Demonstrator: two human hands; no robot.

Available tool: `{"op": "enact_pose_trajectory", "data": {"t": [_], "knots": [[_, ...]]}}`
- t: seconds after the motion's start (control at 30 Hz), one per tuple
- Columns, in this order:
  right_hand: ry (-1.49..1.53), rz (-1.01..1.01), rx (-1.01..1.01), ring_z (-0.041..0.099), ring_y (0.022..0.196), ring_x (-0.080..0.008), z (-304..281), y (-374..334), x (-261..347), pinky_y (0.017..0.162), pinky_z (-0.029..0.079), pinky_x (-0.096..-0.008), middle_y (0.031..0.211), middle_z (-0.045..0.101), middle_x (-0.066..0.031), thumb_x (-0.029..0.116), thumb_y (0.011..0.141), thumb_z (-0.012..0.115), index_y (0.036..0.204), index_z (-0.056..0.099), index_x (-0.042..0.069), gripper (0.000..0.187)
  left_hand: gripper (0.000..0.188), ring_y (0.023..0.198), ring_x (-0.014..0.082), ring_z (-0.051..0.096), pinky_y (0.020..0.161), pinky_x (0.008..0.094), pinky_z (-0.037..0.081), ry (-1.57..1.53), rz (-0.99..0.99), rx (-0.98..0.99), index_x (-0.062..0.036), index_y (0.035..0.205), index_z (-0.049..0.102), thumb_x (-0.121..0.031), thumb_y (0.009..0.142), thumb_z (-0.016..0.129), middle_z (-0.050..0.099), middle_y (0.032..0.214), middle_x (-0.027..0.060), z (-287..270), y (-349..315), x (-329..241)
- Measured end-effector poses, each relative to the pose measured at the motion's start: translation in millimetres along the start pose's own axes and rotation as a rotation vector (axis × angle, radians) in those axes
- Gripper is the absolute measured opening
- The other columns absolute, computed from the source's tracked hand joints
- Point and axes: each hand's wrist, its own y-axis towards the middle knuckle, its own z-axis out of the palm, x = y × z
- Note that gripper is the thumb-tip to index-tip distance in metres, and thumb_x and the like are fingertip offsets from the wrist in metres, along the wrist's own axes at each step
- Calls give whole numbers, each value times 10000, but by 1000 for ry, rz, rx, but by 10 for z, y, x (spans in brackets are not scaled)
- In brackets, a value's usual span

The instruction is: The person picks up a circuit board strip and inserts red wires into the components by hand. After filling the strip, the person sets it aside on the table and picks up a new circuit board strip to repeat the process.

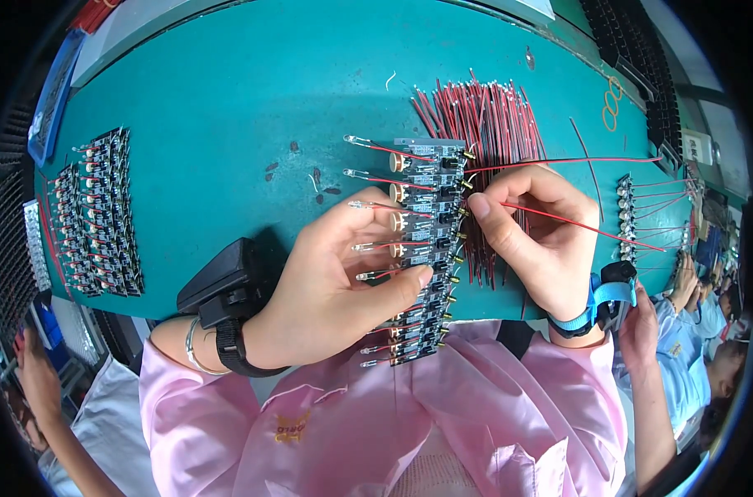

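Note:
My left hand (335, 277) is closed around a long strip of black circuit boards (430, 186), its thumb lying across the face. Small clear LEDs on red leads (384, 149) stick out along the strip's left side, beside round tan parts. Brass-coloured pins line the right edge. Between thumb and index finger, my right hand (550, 236) pinches a red wire (588, 224), its inner end close to that edge. A second red wire (583, 161) runs rightward from the upper part of the strip; its inner end meets the edge there.
Behind my right hand lies a thick bundle of red and black wires (484, 112) on the green table (227, 108). Finished-looking board strips (103, 215) rest at the left, and wired strips (627, 211) at the right. Rubber bands (612, 103) lie far right. Other people sit on both sides.

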Motion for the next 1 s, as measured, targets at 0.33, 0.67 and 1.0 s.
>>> {"op": "enact_pose_trajectory", "data": {"t": [0.33, 0.67, 1.0], "knots": [[228, 185, 40, 466, 580, -26, -30, -12, 82, 506, 357, -153, 633, 537, 11, -16, 740, 600, 753, 561, -15, 42, 314, 870, 96, 536, 740, 230, 434, 2, 22, -19, -22, 987, 436, 34, 720, 591, 538, 946, 45, -2, -12, 17], [96, 150, -181, 534, 674, -57, -526, -56, -92, 611, 420, -167, 781, 591, -36, 0, 747, 604, 828, 585, -18, 85, 303, 851, 122, 552, 698, 229, 469, 26, -36, -78, -8, 983, 457, 23, 720, 603, 533, 959, 51, -14, 8, 26], [-263, 235, -368, 504, 672, -51, -877, -337, -354, 608, 396, -160, 764, 595, -33, 31, 764, 593, 893, 595, -26, 141, 327, 850, 119, 559, 675, 219, 474, 12, -19, -94, -1, 1003, 464, 47, 710, 601, 552, 958, 61, 18, 19, 9]]}}
